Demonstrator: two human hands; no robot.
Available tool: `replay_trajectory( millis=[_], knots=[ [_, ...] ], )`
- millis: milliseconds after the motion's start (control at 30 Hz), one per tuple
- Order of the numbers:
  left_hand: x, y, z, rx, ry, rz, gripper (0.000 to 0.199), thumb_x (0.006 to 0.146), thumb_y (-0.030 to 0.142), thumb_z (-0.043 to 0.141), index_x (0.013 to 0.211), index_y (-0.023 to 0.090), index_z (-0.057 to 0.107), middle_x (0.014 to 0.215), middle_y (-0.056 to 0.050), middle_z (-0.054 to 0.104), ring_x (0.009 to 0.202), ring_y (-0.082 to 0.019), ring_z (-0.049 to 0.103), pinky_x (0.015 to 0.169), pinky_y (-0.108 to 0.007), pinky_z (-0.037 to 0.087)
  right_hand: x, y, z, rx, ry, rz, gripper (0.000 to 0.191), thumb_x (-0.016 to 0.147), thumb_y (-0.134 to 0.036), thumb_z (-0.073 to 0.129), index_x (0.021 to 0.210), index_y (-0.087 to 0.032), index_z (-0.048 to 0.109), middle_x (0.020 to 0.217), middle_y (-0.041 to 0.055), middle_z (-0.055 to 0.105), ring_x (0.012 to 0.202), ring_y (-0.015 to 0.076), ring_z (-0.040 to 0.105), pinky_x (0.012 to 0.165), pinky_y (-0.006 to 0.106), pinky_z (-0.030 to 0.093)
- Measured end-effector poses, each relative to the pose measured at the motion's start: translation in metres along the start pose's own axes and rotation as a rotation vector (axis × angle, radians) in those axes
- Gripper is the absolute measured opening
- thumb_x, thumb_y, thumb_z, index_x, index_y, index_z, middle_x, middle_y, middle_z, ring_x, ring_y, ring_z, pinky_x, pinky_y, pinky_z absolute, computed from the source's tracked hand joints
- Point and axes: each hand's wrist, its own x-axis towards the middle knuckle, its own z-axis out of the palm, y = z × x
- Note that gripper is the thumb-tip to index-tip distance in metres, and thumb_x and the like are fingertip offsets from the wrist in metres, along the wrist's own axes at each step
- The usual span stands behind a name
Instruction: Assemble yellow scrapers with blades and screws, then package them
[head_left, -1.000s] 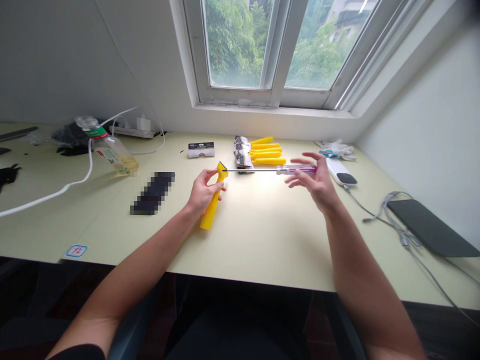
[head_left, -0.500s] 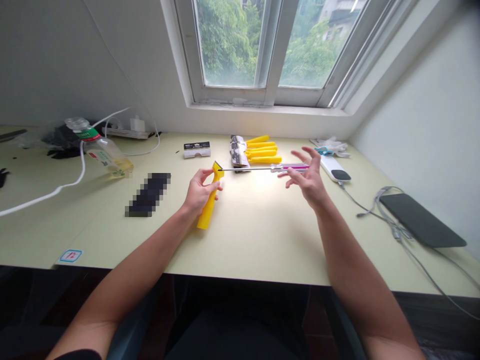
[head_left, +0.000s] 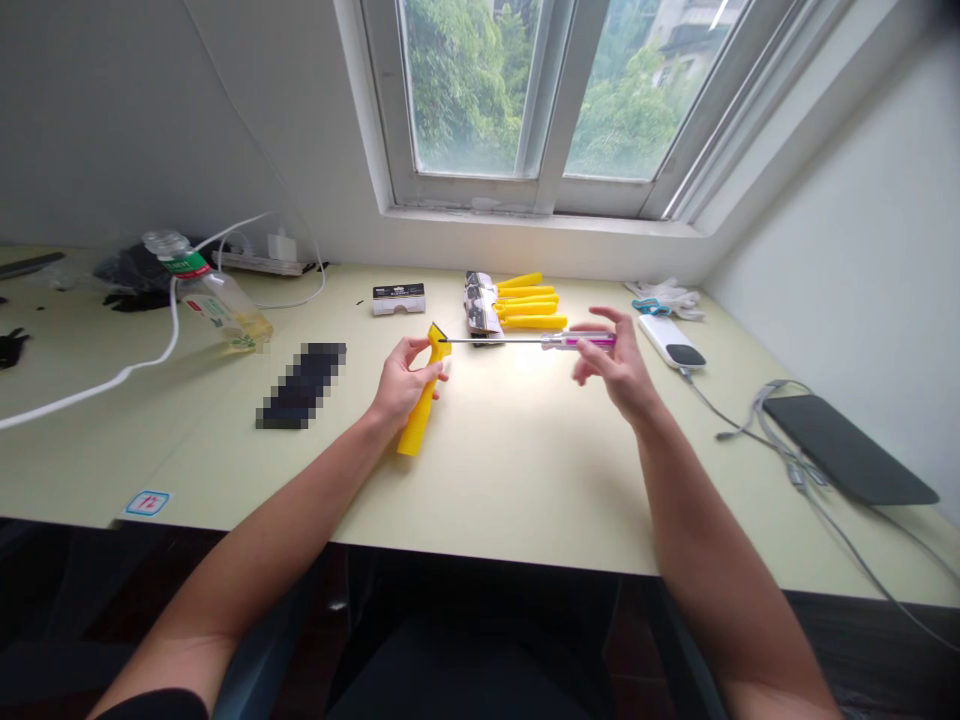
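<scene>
My left hand [head_left: 409, 380] is wrapped round a yellow scraper [head_left: 418, 422], whose head with a thin blade points up and away from me. In my right hand [head_left: 619, 365] is a screwdriver [head_left: 559, 342] with a clear and purple handle, held level between thumb and fingers. Its long metal shaft runs left, and the tip meets the scraper's head. Behind the shaft lie several yellow-handled scrapers [head_left: 532, 308] with packaged heads. A small black and white box [head_left: 399, 299] stands to their left.
On the left are a tilted bottle [head_left: 217, 305], a white cable [head_left: 120, 378] and a pixelated dark object [head_left: 302, 386]. At the right lie a white device [head_left: 671, 342], a plastic bag [head_left: 679, 300], grey cables and a dark tablet-like slab [head_left: 851, 448]. The table's [head_left: 495, 545] front edge is near.
The fingers of my right hand have drawn in closer round the screwdriver handle. My left hand still grips the scraper, and the view has shifted slightly.
</scene>
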Motion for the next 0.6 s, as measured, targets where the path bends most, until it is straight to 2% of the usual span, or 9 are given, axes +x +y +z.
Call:
replay_trajectory(
  millis=[67,167,300,433,533,600],
  knots=[
    [0.001,0.0,0.0,-0.006,0.013,-0.005,0.04,0.067,0.022,0.077,0.099,0.019,0.053,0.139,-0.011,0.054,0.06,-0.01,0.066,0.039,-0.021,0.049,-0.001,0.0,0.002,0.049,-0.024,0.04,0.059,0.08,-0.053,0.072,0.126,-0.027,0.046,0.098,0.0038,0.063,0.052,0.0107,0.058,0.044,0.026,0.051],
    [0.002,0.0,-0.001,-0.002,0.022,-0.006,0.039,0.067,0.021,0.076,0.098,0.019,0.054,0.14,-0.011,0.054,0.059,-0.01,0.066,0.039,-0.021,0.049,-0.002,0.0,0.008,0.011,0.084,0.09,0.045,0.087,-0.056,0.063,0.117,-0.024,0.051,0.088,0.0031,0.062,0.05,0.0103,0.054,0.04,0.024,0.046],
    [0.001,0.0,0.001,0.008,0.031,-0.004,0.039,0.067,0.022,0.076,0.098,0.019,0.053,0.139,-0.011,0.054,0.06,-0.01,0.067,0.039,-0.021,0.05,-0.003,-0.001,0.014,0.038,0.115,0.013,0.061,0.083,-0.053,0.068,0.132,-0.031,0.039,0.106,0.0058,0.062,0.06,0.014,0.062,0.041,0.025,0.049],
    [-0.002,0.0,0.002,0.02,0.01,-0.005,0.038,0.069,0.023,0.076,0.099,0.019,0.053,0.139,-0.011,0.055,0.061,-0.01,0.067,0.04,-0.021,0.051,-0.003,-0.002,0.013,-0.048,0.24,0.032,0.039,0.089,-0.055,0.06,0.112,-0.024,0.052,0.087,0.0028,0.06,0.057,0.0126,0.058,0.041,0.023,0.048],
    [-0.002,0.0,0.002,0.027,0.015,0.002,0.037,0.069,0.022,0.074,0.1,0.019,0.053,0.139,-0.011,0.054,0.062,-0.011,0.068,0.04,-0.021,0.051,-0.002,0.0,0.011,0.0,0.15,0.003,0.05,0.084,-0.052,0.066,0.123,-0.029,0.046,0.102,0.0044,0.061,0.064,0.0136,0.061,0.045,0.024,0.052],
    [-0.002,0.0,0.002,0.028,0.015,0.002,0.037,0.07,0.022,0.074,0.1,0.018,0.053,0.14,-0.011,0.054,0.062,-0.012,0.068,0.04,-0.021,0.05,-0.001,0.001,0.01,-0.006,0.154,0.019,0.051,0.084,-0.051,0.067,0.124,-0.029,0.045,0.101,0.0042,0.061,0.062,0.0135,0.06,0.045,0.025,0.052]
  ],
)
